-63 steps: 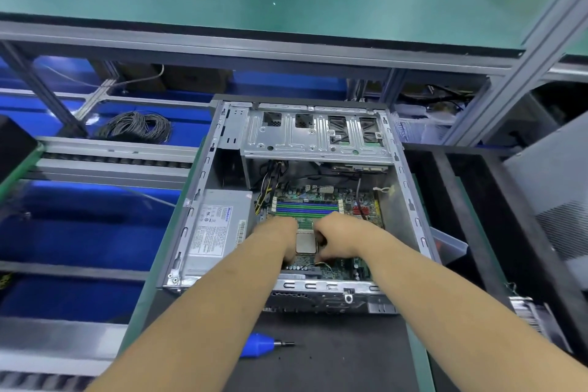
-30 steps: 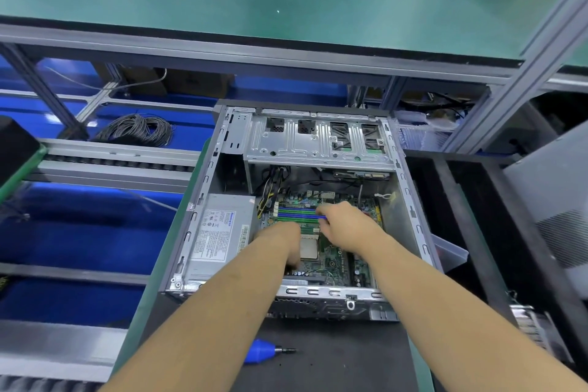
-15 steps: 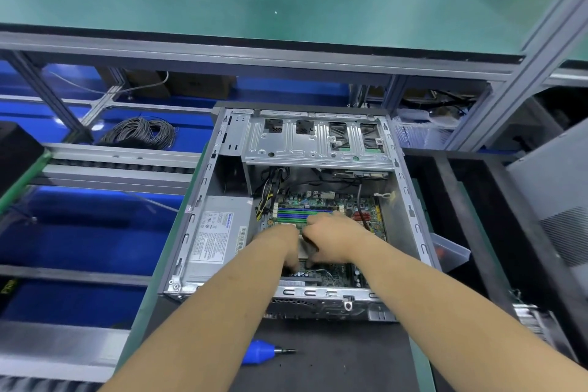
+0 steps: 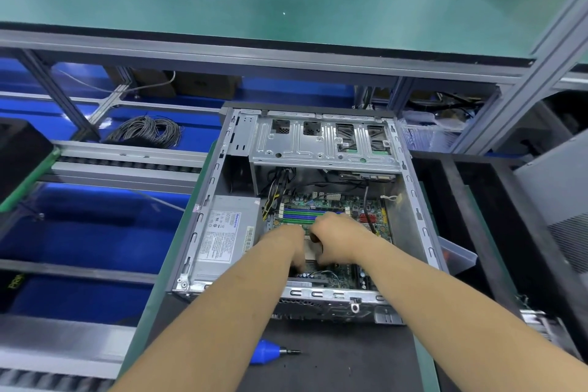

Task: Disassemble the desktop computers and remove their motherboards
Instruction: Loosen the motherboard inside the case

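A dark mat (image 4: pixel 334 360) between green edge strips is seen as the work surface, with a long green shelf (image 4: pixel 254 6) on grey aluminium framing above and beyond the hands, and cardboard boxes behind it. To the left of the hands, a roller rail (image 4: pixel 127 165) and blue surfaces are seen, with a coil of grey cable (image 4: pixel 146 132) lying on the blue farther out. An open case (image 4: pixel 416 207) is laid flat on the mat, its long axis running away from the person and its port-lined rear edge turned toward them; a drive cage (image 4: pixel 321 146) spans the far end. The motherboard (image 4: pixel 334 210) is seated on the case floor, directly under both hands, with a power supply (image 4: pixel 226 235) just left of the left hand (image 4: pixel 286 245). Both hands are lowered onto the board on either side of a pale square part (image 4: pixel 310 250), the left hand's fingers curled down at its left edge and the right hand (image 4: pixel 337 242) curled at its right edge; whether the part is actually pinched cannot be told. A blue screwdriver (image 4: pixel 270 350) is laid on the mat below the left forearm, its tip pointing right.
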Demonstrator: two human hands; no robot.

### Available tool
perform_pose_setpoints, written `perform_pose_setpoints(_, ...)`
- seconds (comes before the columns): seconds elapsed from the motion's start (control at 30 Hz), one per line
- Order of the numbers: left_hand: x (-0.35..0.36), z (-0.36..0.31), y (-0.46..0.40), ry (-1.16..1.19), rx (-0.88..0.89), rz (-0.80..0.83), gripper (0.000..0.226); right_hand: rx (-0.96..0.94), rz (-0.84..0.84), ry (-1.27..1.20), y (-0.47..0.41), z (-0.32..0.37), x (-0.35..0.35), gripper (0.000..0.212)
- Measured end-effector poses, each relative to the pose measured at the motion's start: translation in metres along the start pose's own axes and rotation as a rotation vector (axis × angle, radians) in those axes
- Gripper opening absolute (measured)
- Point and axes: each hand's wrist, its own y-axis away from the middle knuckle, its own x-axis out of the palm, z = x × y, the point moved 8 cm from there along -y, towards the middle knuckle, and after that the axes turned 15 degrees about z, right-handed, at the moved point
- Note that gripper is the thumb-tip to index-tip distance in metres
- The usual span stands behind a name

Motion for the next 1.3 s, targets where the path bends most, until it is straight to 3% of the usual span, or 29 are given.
perform_pose_setpoints(0.3, 0.000, -0.001, 0.000, 0.008, 0.023, 0.001, 0.031, -0.037, -0.006, 0.004, -0.004, 0.011, -0.001, 0.020)
perform_pose_setpoints(0.53, 0.001, 0.002, -0.002, 0.047, 0.036, -0.003, 0.049, -0.020, 0.037, -0.102, -0.008, 0.009, -0.001, 0.022)
perform_pose_setpoints(0.73, 0.000, 0.001, -0.001, 0.052, 0.049, 0.005, 0.048, -0.007, -0.023, -0.145, -0.006, 0.003, -0.005, 0.024)
perform_pose_setpoints(0.83, -0.001, 0.000, -0.002, 0.052, 0.046, -0.011, 0.035, -0.007, -0.086, -0.195, 0.001, -0.003, -0.012, 0.025)
perform_pose_setpoints(0.93, -0.008, 0.002, 0.000, 0.132, 0.044, -0.087, 0.036, -0.014, -0.201, -0.421, 0.015, -0.017, -0.020, 0.016)
perform_pose_setpoints(1.03, -0.021, 0.002, 0.007, 0.287, 0.103, -0.224, 0.034, -0.035, -0.383, -0.801, 0.042, -0.031, -0.032, 0.033)
perform_pose_setpoints(1.1, -0.029, -0.007, 0.014, 0.443, 0.269, -0.273, 0.036, -0.074, -0.482, -1.063, 0.063, -0.040, -0.038, 0.040)
perform_pose_setpoints(1.23, -0.043, -0.049, 0.044, 0.675, 0.655, -0.219, 0.068, -0.242, -0.598, -1.397, 0.103, -0.060, -0.050, 0.034)
perform_pose_setpoints(1.3, -0.056, -0.071, 0.062, 0.706, 0.759, -0.280, 0.066, -0.311, -0.665, -1.511, 0.124, -0.076, -0.052, 0.032)
